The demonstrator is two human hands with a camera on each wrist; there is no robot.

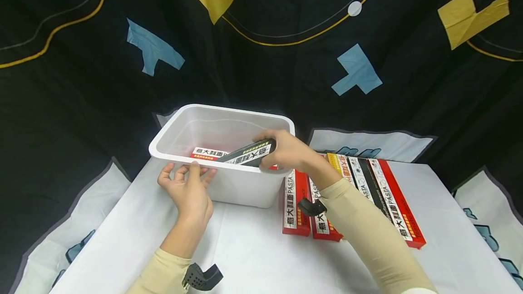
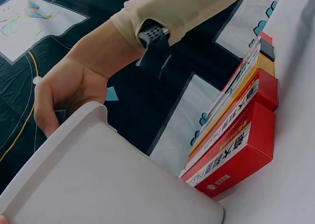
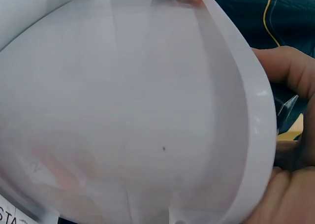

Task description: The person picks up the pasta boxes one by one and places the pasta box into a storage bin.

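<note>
A white plastic bin stands on the table with a red pasta box lying inside it. My right hand grips one end of a black pasta box, which is tilted inside the bin near the right wall. At the near rim, my left hand holds the bin, thumb on the rim and fingers beneath it. In the left wrist view, the right hand reaches over the rim. The bin's wall covers most of the right wrist view and hides part of that hand.
To the right of the bin lie several pasta boxes side by side, among them a red box, a yellow box and a red box at the far right. The right forearm passes over some of them. A black patterned curtain hangs behind the table.
</note>
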